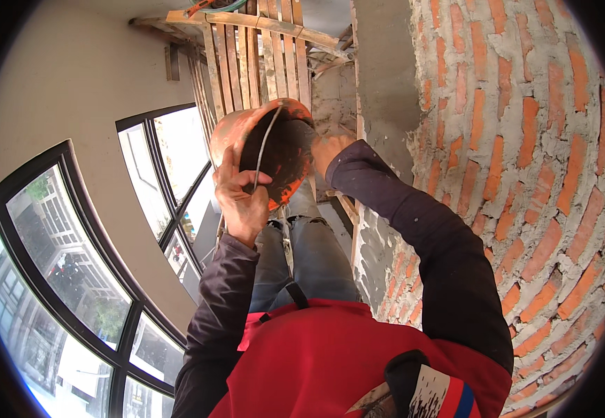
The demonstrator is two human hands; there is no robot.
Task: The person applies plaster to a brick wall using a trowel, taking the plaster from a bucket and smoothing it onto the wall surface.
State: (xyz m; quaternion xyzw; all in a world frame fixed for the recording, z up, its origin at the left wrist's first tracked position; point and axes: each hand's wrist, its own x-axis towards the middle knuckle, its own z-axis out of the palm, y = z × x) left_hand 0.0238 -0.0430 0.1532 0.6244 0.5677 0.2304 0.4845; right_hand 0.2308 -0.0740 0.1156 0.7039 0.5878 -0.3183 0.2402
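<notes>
An orange bucket (236, 130), smeared with grey mortar, is tilted in front of my legs with its mouth toward me. My left hand (242, 198) is closed on its near left rim, fingers against the outer wall and thumb by the thin wire handle (266, 143). The bucket's inside is dark and coated with grey residue. At the right side of the mouth is my right hand (330, 150), its fingers curled in. A dark grey shape beside those fingers may be a tool, but what they hold is hidden.
A rough brick wall (504, 167) with thick mortar joints rises close on my right, beside a grey plastered strip (384, 83). Wooden slats (260, 63) form a platform ahead, with a green coil (222, 5) at its far end. Black-framed windows (72, 209) line the left wall.
</notes>
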